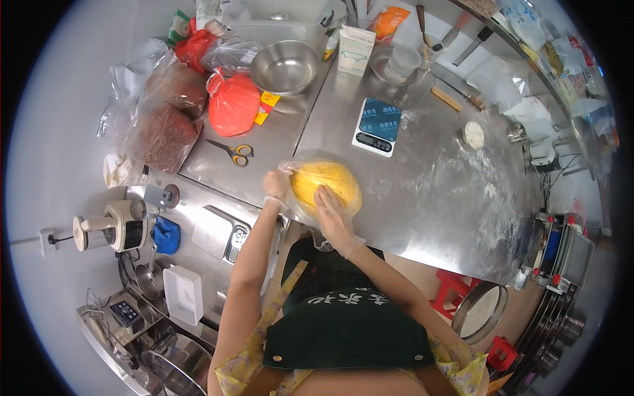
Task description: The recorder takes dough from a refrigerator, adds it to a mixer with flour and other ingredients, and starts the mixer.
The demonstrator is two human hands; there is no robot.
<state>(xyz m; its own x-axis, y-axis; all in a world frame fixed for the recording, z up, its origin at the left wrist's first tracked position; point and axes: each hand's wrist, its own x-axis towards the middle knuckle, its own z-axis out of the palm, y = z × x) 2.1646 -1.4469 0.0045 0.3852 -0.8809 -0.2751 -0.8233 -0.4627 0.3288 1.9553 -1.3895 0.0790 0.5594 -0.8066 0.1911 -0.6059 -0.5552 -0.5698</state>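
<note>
A clear plastic bag (352,204) holding a mass of yellow dough (321,175) lies at the near edge of the steel counter. My left hand (276,187), in a clear glove, is closed on the bag's bunched left end. My gloved right hand (333,214) rests with fingers stretched out flat over the yellow dough. Orange-handled scissors (239,154) lie to the upper left of the bag, and a digital scale (375,129) stands beyond it to the right.
Bags of brown material (165,138), a red bag (232,105) and a steel bowl (282,66) sit behind on the left. A white carton (355,51) stands at the back. A pale round lump (473,135) lies right. A lower surface at left holds another scale (211,231).
</note>
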